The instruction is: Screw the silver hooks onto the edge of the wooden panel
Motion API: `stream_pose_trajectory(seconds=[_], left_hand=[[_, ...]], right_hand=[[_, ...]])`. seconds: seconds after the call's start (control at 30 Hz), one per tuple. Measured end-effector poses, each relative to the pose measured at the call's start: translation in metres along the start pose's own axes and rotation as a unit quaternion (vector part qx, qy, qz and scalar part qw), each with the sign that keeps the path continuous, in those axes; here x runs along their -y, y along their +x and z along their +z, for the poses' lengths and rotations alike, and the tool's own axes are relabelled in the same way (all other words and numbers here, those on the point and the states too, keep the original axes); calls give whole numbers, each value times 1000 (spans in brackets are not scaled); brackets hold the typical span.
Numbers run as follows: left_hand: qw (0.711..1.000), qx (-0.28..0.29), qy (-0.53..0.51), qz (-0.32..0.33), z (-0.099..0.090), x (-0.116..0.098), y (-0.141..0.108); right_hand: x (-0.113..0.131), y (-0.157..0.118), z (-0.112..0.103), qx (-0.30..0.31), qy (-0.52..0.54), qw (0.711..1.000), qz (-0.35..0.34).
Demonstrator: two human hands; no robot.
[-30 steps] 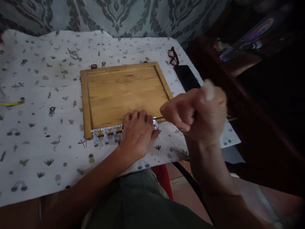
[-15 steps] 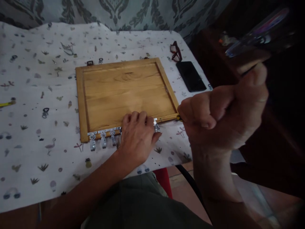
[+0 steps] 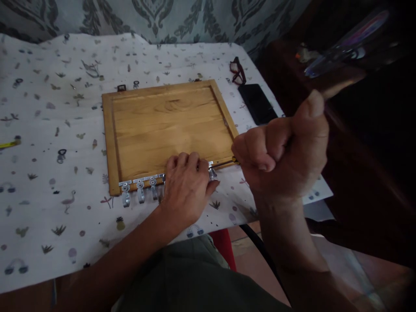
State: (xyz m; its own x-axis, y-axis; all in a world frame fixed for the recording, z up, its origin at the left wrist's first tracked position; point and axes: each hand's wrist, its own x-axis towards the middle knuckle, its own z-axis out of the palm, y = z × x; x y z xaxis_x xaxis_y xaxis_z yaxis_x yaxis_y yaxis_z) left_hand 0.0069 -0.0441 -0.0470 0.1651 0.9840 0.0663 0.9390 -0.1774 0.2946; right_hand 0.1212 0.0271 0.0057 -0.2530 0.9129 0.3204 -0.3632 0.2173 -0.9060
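A framed wooden panel (image 3: 172, 125) lies flat before me. Along its near edge runs a row of shiny hooks (image 3: 140, 190), several of which show to the left of my left hand. My left hand (image 3: 188, 188) is closed over that edge, fingers curled on top and thumb beside a hook (image 3: 212, 172) at the right. The middle of the row is hidden under it. My right hand (image 3: 286, 151) is wrapped round what looks like a screwdriver (image 3: 224, 164). Its thin shaft points left to the hook by my left hand; the handle is mostly hidden.
The table wears a white printed cloth (image 3: 52, 182). Beyond the panel's right side are dark red glasses (image 3: 238, 71) and a black phone (image 3: 258, 104). A yellow item (image 3: 9, 144) lies at the far left. Dark furniture (image 3: 354, 143) stands to the right, with a clear object (image 3: 347, 45) above it.
My right hand has moved left and the screwdriver shaft now reaches the hook beside my left hand. My left hand stays in place on the panel edge.
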Motion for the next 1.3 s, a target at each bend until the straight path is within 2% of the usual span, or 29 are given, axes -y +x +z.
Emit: stream_pose_trajectory(seconds=[0.23, 0.37, 0.5, 0.63, 0.8, 0.87, 0.97, 1.1, 1.3], left_hand=[[1000, 10, 4, 1, -2, 0, 0], [1000, 1, 10, -1, -1, 0, -1], [1000, -4, 20, -3, -1, 0, 0], [999, -17, 28, -4, 0, 0, -1], [999, -44, 24, 8, 2, 1, -2], [999, -42, 26, 7, 2, 1, -1], [999, -33, 34, 7, 0, 0, 0], [998, -37, 38, 11, 0, 0, -1], [998, -45, 41, 17, 4, 3, -2]], right_hand=[[-4, -5, 2, 19, 19, 999, -18], [-7, -3, -12, 112, 45, 993, 18], [-5, 9, -25, 203, 2, 979, 17], [-2, 20, -30, 248, -12, 968, 16], [-8, 18, -31, 310, 48, 949, 30], [-9, 16, -29, 301, 72, 950, 28], [-10, 15, -22, 247, 104, 963, 22], [-10, 13, -13, 193, 75, 978, 28], [-5, 8, -17, 234, 40, 969, 73]])
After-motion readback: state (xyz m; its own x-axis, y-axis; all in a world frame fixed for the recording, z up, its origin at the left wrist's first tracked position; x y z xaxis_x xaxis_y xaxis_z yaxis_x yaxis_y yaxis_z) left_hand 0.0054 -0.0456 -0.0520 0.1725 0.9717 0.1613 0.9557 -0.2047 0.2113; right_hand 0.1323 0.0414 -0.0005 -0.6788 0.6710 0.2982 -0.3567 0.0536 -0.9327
